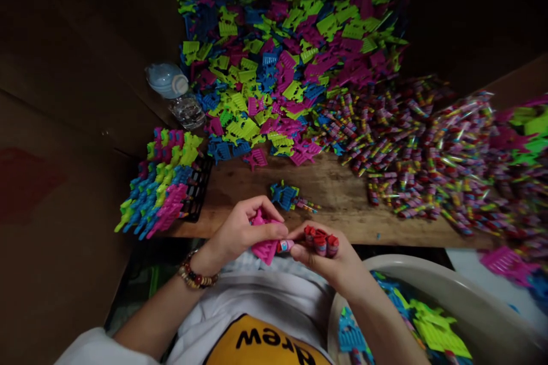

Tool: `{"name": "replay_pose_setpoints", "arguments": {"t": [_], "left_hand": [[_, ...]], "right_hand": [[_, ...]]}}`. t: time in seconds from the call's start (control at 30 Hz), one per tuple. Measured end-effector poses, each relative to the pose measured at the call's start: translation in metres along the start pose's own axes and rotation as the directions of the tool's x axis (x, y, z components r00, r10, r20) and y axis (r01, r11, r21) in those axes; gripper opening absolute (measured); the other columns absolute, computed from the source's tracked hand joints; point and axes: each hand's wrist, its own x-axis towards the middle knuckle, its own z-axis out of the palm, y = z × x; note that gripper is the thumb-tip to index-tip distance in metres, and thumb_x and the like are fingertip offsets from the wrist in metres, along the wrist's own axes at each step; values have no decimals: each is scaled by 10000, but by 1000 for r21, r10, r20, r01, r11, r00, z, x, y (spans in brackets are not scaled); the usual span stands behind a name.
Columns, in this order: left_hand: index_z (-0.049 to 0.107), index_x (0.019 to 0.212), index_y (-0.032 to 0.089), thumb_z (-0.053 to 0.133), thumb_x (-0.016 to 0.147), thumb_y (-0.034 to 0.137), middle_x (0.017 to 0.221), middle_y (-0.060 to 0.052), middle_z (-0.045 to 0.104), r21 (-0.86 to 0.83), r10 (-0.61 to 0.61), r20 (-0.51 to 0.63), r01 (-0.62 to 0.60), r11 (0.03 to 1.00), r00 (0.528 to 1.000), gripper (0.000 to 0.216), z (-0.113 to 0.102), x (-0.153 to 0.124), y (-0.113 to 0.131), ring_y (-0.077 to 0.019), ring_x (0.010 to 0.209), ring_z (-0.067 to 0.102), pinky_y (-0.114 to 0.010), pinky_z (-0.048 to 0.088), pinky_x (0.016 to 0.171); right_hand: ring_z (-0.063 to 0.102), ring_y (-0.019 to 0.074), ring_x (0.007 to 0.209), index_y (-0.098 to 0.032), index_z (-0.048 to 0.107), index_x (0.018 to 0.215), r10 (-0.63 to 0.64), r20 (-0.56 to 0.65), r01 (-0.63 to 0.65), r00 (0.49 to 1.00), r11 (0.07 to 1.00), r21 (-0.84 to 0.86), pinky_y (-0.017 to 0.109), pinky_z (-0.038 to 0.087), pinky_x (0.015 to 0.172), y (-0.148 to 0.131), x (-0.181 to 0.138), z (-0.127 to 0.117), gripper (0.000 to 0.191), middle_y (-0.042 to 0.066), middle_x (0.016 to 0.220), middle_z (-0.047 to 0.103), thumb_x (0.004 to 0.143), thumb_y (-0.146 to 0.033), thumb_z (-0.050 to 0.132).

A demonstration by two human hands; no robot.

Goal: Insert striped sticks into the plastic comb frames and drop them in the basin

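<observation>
My left hand point(248, 228) is closed around a pink slatted plastic toy piece point(265, 251), held just beyond the table's front edge. Several small red-ended printed tubes point(322, 243) are tucked in the fingers of my right hand point(338, 265). Between its thumb and forefinger is one more printed tube point(284, 246), lying against the pink piece; whether it is inserted I cannot tell. On the wood beyond my hands lies a blue slatted piece point(285, 195) with small tubes beside it.
A large heap of green, pink and blue pieces point(265, 85) covers the table's back. Several wrapped tubes point(402, 148) are piled at right. A black basket point(199, 188) with stacked pieces and a clear bottle point(184, 105) stand left. A pale tub point(411, 265) holds pieces lower right.
</observation>
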Motion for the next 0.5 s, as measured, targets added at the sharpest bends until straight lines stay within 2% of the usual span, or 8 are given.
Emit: {"name": "replay_pose_setpoints", "arguments": {"t": [0.13, 0.23, 0.33, 0.43, 0.5], "left_hand": [[577, 733, 151, 743, 672, 303, 658, 23, 582, 90, 72, -20, -70, 993, 997, 233, 5, -5, 3, -72, 555, 494, -179, 369, 503], [555, 725, 156, 722, 696, 308, 655, 26, 572, 147, 89, -43, -82, 986, 995, 228, 8, -10, 7, -75, 560, 490, -185, 371, 513], [538, 725, 163, 697, 722, 315, 652, 31, 560, 191, 107, -72, -91, 977, 992, 219, 8, -13, 5, -78, 567, 483, -193, 373, 527], [539, 714, 165, 687, 729, 308, 654, 31, 563, 243, 120, -106, -91, 966, 987, 206, 9, -10, -4, -81, 574, 480, -198, 369, 531], [551, 707, 165, 685, 729, 288, 654, 30, 569, 278, 142, -170, -91, 956, 975, 184, 14, -8, -11, -88, 592, 493, -201, 374, 540]], "right_hand": [[492, 105, 544, -150, 676, 765, 66, -26, -61, 997, 987, 148, 216, 384, 496, 6, -5, 4, 268, -2, 613, 588, 718, -410, 713], [494, 106, 539, -147, 672, 782, 86, -46, -78, 995, 983, 169, 216, 379, 486, 8, -10, 8, 268, 0, 613, 586, 718, -404, 715], [524, 116, 558, -155, 674, 791, 88, -78, -83, 993, 994, 66, 218, 398, 499, 6, -13, 8, 241, 8, 639, 614, 742, -391, 692], [578, 143, 611, -165, 673, 803, 66, -117, -81, 991, 989, -127, 227, 440, 541, 6, -16, 2, 218, 20, 679, 650, 770, -380, 659], [611, 165, 655, -171, 670, 809, 17, -114, -47, 993, 965, -259, 235, 468, 569, 9, -18, -4, 222, 25, 708, 665, 788, -389, 639]]}}
